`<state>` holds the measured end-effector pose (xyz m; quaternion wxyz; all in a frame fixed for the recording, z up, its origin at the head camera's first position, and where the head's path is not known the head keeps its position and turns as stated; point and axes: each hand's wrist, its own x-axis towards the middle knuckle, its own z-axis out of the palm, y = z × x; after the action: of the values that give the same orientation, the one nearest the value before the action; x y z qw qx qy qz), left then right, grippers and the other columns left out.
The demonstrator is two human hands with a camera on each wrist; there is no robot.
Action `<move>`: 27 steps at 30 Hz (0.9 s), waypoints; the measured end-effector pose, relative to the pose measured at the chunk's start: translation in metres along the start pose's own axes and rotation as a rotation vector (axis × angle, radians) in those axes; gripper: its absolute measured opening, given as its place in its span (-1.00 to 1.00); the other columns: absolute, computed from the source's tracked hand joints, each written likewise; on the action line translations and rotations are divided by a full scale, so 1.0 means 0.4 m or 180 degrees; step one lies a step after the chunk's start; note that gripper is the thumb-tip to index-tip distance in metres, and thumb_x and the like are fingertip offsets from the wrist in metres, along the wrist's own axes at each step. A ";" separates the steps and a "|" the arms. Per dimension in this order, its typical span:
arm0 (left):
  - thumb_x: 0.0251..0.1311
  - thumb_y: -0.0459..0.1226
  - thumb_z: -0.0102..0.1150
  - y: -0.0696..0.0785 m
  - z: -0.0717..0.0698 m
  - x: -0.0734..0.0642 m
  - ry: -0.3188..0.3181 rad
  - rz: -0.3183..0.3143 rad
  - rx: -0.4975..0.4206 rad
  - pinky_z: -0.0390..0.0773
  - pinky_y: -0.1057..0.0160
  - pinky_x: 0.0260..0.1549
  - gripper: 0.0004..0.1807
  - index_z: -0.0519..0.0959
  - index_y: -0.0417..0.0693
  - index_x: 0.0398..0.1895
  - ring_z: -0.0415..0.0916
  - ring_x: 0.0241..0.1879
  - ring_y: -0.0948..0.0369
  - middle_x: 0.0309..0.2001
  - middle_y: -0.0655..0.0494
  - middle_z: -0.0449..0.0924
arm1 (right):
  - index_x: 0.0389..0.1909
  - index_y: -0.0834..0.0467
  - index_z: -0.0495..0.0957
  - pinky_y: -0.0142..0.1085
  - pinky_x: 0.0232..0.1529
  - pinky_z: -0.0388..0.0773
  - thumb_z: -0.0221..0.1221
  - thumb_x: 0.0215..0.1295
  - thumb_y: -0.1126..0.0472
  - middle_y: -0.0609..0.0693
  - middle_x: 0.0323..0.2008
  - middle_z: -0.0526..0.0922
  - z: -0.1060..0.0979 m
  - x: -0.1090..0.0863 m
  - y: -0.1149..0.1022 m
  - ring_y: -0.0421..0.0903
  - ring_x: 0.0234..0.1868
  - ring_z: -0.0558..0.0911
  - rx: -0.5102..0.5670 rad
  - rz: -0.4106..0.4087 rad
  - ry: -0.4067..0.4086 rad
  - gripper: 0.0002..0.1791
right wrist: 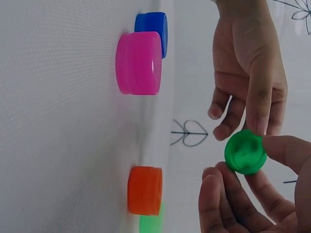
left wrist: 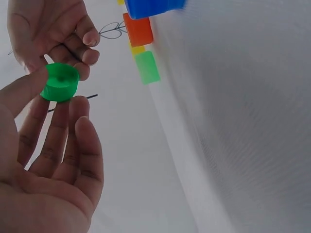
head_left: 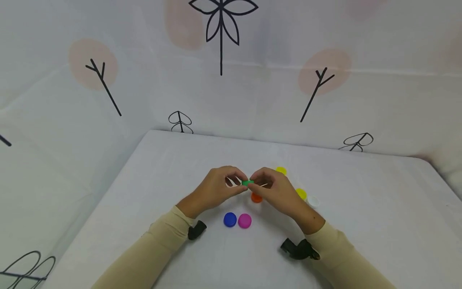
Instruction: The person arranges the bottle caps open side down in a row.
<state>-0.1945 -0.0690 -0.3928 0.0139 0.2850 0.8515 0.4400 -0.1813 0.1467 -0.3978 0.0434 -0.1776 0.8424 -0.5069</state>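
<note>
A green bottle cap (head_left: 245, 183) is held up over the table between both hands. My left hand (head_left: 211, 186) pinches it from the left with thumb and fingertips. From the other side my right hand (head_left: 279, 192) pinches it too. The right wrist view shows the cap's round hollow (right wrist: 245, 153) facing the camera. Below the hands sits an orange cap (head_left: 256, 198), partly covered by the right hand. A blue cap (head_left: 229, 219) and a magenta cap (head_left: 244, 220) lie side by side nearer to me.
Beyond the right hand are two yellow caps (head_left: 281, 171) and a white cap (head_left: 313, 201). A light green cap (left wrist: 147, 67) shows in the left wrist view. White cloth covers the table (head_left: 180, 160); a printed curtain (head_left: 260, 100) stands behind. Black devices (head_left: 297, 249) sit at both wrists.
</note>
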 end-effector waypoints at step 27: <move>0.23 -0.11 0.37 0.034 0.005 -0.004 0.0011 -0.0149 0.0192 0.60 0.28 -0.09 -0.68 0.66 0.12 0.04 0.61 -0.20 0.42 -0.10 0.34 0.72 | -0.05 0.06 0.61 -0.19 -0.05 0.69 0.38 0.22 0.23 -0.06 -0.11 0.73 -0.021 -0.031 -0.033 -0.10 -0.13 0.72 -0.0374 -0.0439 0.0279 -0.71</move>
<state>-0.1860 -0.0621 -0.3840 0.0140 0.2645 0.8708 0.4141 -0.1683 0.1523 -0.3837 -0.0389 -0.2150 0.8576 -0.4656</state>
